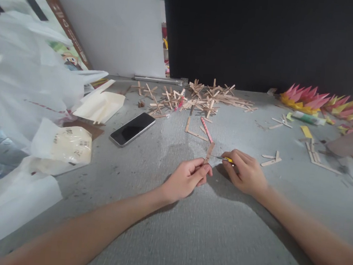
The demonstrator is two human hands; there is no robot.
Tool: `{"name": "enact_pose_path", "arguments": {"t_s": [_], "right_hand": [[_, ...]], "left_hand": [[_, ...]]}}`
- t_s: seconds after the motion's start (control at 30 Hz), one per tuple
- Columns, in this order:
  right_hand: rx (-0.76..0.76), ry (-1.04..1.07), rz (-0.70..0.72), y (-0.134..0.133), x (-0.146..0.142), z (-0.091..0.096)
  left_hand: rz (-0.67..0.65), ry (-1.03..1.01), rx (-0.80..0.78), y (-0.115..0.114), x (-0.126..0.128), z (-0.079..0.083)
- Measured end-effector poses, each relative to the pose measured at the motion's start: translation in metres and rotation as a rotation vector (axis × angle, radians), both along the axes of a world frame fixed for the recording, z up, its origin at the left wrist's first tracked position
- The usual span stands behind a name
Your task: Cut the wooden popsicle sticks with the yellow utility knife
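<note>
My left hand (190,176) pinches the lower end of a wooden craft stick (210,150), which points up and away from me above the grey table. In my right hand (244,171) is a yellow utility knife (228,159), gripped near its front. Its thin blade points left and reaches close to the stick; whether it touches, I cannot tell. Just beyond the stick lies a red-and-white patterned pencil-like rod (207,129). Beside that, craft sticks joined in an L shape (192,131) rest on the table.
A heap of craft sticks (199,99) lies at the back. Left stand a phone (133,129), a paper tray (103,106), a wrapped package (72,144) and a white plastic bag (26,77). At right are stick pieces (271,158), a glue stick (308,118) and pink-yellow folded paper (304,98).
</note>
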State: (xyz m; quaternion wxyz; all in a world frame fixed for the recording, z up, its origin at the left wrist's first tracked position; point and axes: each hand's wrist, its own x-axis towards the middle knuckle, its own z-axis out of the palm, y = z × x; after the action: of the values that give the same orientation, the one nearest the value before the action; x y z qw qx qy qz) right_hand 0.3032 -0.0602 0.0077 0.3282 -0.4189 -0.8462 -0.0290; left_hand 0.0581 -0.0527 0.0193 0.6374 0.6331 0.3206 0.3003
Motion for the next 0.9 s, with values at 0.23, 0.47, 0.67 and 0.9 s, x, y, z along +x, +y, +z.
{"name": "enact_pose_path", "arguments": {"t_s": [0.23, 0.47, 0.67, 0.9], "right_hand": [[0.031, -0.055, 0.033, 0.0005, 0.0004, 0.0008], [0.012, -0.079, 0.029, 0.0006, 0.0007, 0.0001], [0.028, -0.042, -0.042, 0.0011, 0.0009, 0.0002], [0.011, -0.081, 0.018, 0.0016, 0.0012, -0.0015]], "left_hand": [[0.019, -0.032, 0.004, -0.0007, 0.0003, 0.0014], [0.04, -0.065, 0.0, -0.0018, 0.0022, 0.0018], [0.057, -0.051, -0.016, -0.0026, 0.0019, 0.0035], [0.078, -0.06, -0.039, -0.0039, 0.0028, 0.0034]]}}
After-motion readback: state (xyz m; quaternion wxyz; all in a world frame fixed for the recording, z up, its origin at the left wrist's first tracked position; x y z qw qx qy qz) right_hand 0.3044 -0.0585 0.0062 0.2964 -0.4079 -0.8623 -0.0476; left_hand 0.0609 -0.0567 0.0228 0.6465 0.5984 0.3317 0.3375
